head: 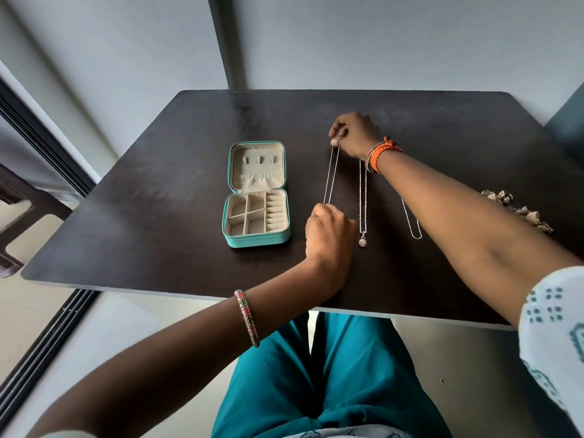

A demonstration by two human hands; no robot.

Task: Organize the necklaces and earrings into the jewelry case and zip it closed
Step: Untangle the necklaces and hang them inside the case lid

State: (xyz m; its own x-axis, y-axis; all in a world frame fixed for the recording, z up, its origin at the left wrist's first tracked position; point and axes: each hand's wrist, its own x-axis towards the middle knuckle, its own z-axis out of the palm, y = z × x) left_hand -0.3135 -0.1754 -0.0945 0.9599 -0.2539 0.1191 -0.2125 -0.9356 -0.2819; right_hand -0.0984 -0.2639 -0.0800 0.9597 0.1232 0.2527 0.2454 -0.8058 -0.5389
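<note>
A teal jewelry case (pixel 256 240) lies open on the dark table (pixel 158 200), its cream lid flat behind the divided tray. Just right of it, a thin silver necklace (pixel 331 175) is stretched between my hands. My right hand (pixel 354 134) pinches its far end, and my left hand (pixel 330 232) pinches its near end. A second necklace with a small round pendant (pixel 363 213) lies straight on the table under my right wrist. A third plain chain (pixel 412 226) lies further right, partly hidden by my right forearm. A cluster of earrings (pixel 518 210) sits near the table's right edge.
The table's front edge (pixel 221 297) is close above my lap. A wall stands right behind the table, with a dark vertical post (pixel 227 42) at its middle. A sliding door track (pixel 47 147) and dark furniture are at the left.
</note>
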